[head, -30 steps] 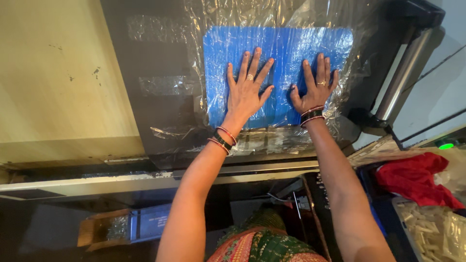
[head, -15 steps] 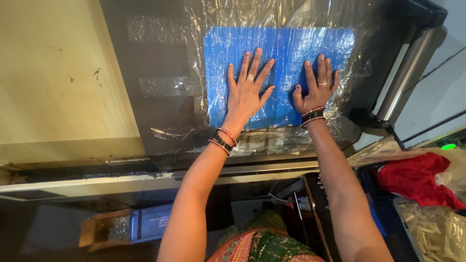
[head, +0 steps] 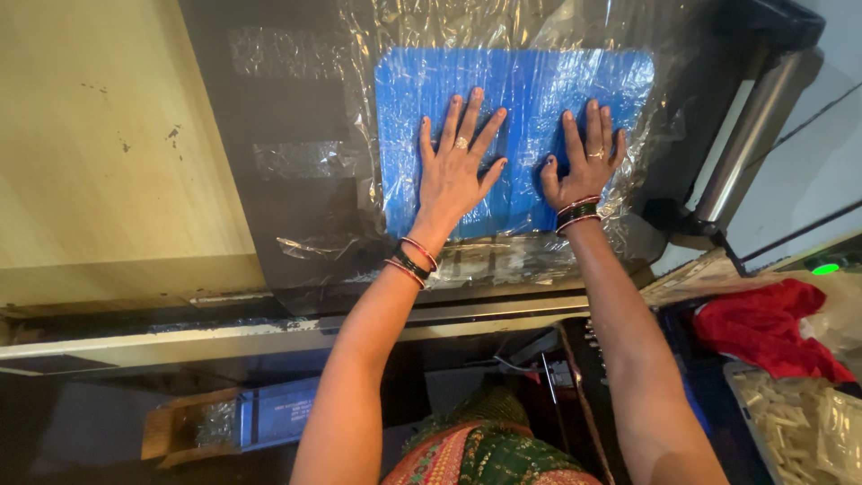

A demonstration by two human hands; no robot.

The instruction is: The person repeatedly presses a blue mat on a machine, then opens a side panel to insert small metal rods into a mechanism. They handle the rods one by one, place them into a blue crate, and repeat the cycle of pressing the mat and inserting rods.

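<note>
Hands unchanged from a moment ago: left hand (head: 456, 171) and right hand (head: 584, 162) stay flat, fingers spread, gripping nothing, on the film-wrapped blue sheet (head: 530, 90).

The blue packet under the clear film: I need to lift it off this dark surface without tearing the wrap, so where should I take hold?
Probably at the near edge of the blue packet, coming from the person's side. It lies flat with left hand and right hand pressed on top, and loose clear film overhangs there, giving fingers something to slip under.
</note>
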